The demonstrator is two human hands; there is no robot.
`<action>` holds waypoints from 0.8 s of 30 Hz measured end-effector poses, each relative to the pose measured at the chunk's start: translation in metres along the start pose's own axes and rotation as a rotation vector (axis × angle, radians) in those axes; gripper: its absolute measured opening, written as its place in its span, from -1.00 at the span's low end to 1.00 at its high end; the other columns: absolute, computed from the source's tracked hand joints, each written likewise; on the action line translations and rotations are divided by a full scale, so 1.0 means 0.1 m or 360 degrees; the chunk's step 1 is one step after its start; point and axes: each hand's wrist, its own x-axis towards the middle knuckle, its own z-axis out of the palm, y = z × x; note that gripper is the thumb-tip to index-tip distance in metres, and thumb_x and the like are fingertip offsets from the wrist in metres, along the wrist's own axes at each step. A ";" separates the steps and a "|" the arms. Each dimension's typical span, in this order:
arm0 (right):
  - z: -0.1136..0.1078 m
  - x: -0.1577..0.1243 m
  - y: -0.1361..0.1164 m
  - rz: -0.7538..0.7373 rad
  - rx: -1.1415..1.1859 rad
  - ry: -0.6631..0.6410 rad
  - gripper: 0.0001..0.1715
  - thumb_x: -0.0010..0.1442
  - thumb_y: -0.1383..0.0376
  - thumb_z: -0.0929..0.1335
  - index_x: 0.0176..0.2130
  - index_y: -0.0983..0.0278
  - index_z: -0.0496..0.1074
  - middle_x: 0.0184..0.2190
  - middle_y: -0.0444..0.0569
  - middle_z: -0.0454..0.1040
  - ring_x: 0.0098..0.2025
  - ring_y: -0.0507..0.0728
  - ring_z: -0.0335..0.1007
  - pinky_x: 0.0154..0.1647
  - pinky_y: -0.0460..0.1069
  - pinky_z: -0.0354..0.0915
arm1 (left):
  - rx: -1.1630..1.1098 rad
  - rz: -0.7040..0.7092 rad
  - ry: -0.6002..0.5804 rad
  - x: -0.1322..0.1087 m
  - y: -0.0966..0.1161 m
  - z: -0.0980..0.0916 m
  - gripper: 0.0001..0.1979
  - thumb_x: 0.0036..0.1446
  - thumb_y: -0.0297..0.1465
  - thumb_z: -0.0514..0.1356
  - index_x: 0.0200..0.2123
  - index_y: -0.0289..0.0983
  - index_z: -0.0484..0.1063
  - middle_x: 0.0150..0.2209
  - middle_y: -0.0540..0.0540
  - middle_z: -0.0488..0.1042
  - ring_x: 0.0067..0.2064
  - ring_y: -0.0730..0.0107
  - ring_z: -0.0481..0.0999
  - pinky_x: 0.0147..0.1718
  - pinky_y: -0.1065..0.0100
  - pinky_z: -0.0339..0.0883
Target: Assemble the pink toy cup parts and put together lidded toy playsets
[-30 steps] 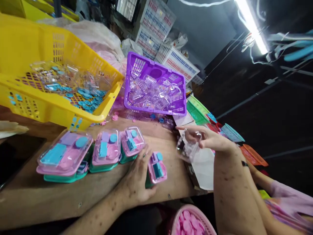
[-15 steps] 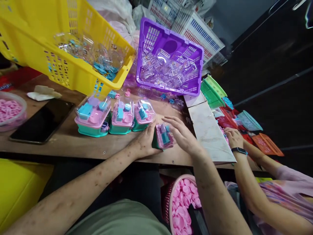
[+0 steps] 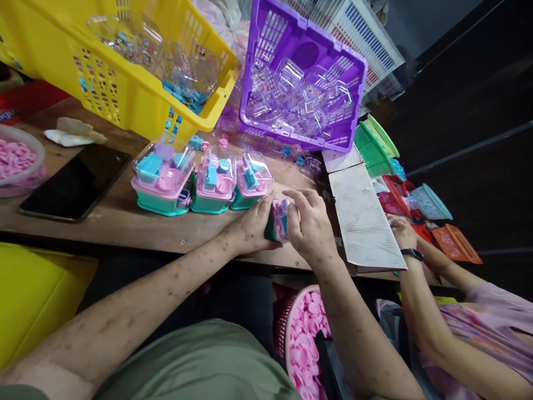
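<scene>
My left hand [image 3: 254, 226] is wrapped round the left side of a small toy box [image 3: 280, 219] with a green base and a pink top carrying purple and blue pieces. My right hand [image 3: 312, 228] is at the box's right side, fingers bent and thumb against it, covering part of the top. Left of my hands, three similar toy boxes stand in a row on the wooden table: a larger one [image 3: 162, 180], a middle one [image 3: 214, 183] and one [image 3: 252, 180] close to my left fingers. Each has a clear cover over pink and blue pieces.
A yellow crate [image 3: 137, 103] and a purple crate [image 3: 306, 141] hold clear plastic covers. A phone [image 3: 77, 180] and a tub of pink parts [image 3: 20, 161] are at left. White cardboard [image 3: 362, 216] separates me from a co-worker's hand [image 3: 402, 230]. A pink basket [image 3: 287, 328] stands below.
My right hand has gone from outstretched fingers beside the toy box to bent fingers against it. My left hand keeps its hold. The view has shifted slightly.
</scene>
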 end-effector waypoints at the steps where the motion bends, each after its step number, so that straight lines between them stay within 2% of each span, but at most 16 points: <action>1: -0.01 0.00 -0.02 -0.0023 -0.0042 -0.0001 -0.56 0.57 0.25 0.24 0.27 0.22 0.54 0.15 0.22 0.50 0.22 0.41 0.46 0.33 0.37 0.43 | -0.0002 -0.0004 0.0006 0.00 0.01 -0.01 0.41 0.01 -0.21 0.64 0.63 -0.29 -0.24 0.63 -0.60 -0.01 0.68 -0.42 0.02 0.60 -0.37 0.08; 9: -0.04 -0.01 -0.15 -0.0132 -0.0183 0.0061 -0.56 0.52 0.29 0.32 0.26 0.15 0.61 0.19 0.18 0.54 0.21 0.44 0.45 0.30 0.40 0.45 | -0.0108 0.0032 0.0051 0.02 0.09 -0.04 0.20 -0.03 -0.32 0.61 0.53 -0.22 0.01 0.52 -0.47 0.24 0.60 -0.34 0.22 0.56 -0.32 0.20; 15: -0.03 0.04 -0.11 -0.0102 -0.0130 -0.0026 -0.55 0.53 0.28 0.29 0.24 0.25 0.64 0.17 0.23 0.55 0.17 0.43 0.46 0.27 0.38 0.45 | -0.0103 -0.0037 0.0032 0.03 0.10 -0.05 0.23 -0.09 -0.33 0.66 0.51 -0.30 0.05 0.50 -0.52 0.25 0.56 -0.36 0.30 0.55 -0.29 0.25; 24: -0.03 0.09 -0.10 -0.0092 -0.0134 -0.0117 -0.55 0.50 0.27 0.30 0.21 0.21 0.66 0.15 0.19 0.58 0.16 0.44 0.50 0.26 0.39 0.48 | -0.0105 -0.0141 -0.0002 0.05 0.12 -0.06 0.18 -0.11 -0.28 0.68 0.46 -0.28 0.14 0.45 -0.50 0.33 0.52 -0.41 0.35 0.49 -0.33 0.32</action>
